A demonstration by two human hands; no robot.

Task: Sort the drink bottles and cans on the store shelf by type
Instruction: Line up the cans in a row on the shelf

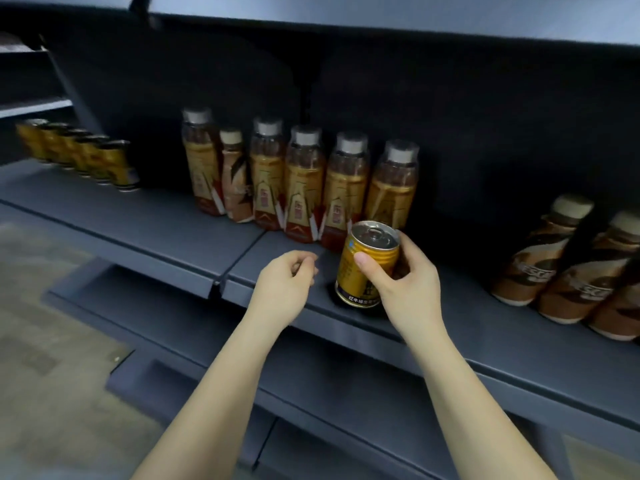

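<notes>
My right hand (405,282) grips a gold can (363,268) near its top, at the front of the dark shelf (173,216), in front of the amber bottles. My left hand (287,282) hovers just left of the can with loosely curled fingers and holds nothing. A row of amber tea bottles (304,181) with grey caps stands at the shelf's middle. One brown coffee bottle (237,178) stands among them, second from the left. Several gold cans (79,154) line up at the far left. More brown coffee bottles (561,261) stand at the right.
A lower shelf (329,386) juts out beneath my forearms. The shelf above (381,15) overhangs the bottles. A tiled floor (52,341) lies at the lower left. Bare shelf surface lies between the can row and the amber bottles.
</notes>
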